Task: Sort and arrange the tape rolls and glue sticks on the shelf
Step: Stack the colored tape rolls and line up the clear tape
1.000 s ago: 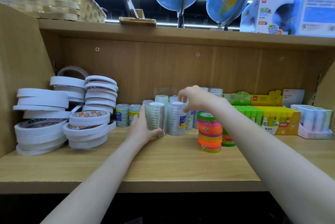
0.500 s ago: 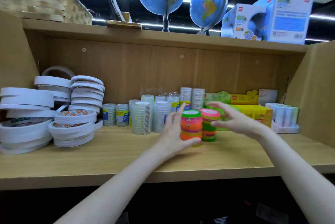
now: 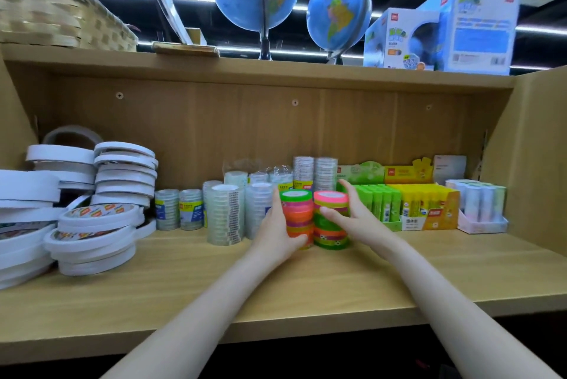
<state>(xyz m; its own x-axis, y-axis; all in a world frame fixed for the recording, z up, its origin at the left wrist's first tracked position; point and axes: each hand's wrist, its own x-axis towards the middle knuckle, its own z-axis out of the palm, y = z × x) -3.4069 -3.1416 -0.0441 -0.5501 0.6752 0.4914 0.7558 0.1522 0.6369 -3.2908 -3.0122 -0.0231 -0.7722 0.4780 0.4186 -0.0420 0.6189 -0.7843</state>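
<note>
Two neon tape stacks, flanked by hands

Left hand (image 3: 277, 233) cupped the upright left stack (image 3: 297, 216); right hand (image 3: 352, 219), fingers straight, pressed the right stack (image 3: 331, 219) leftward.

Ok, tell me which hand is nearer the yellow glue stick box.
Right. The right hand rests on the pink-topped tape stack, just left of the yellow glue stick box; the left hand is farther left.
</note>
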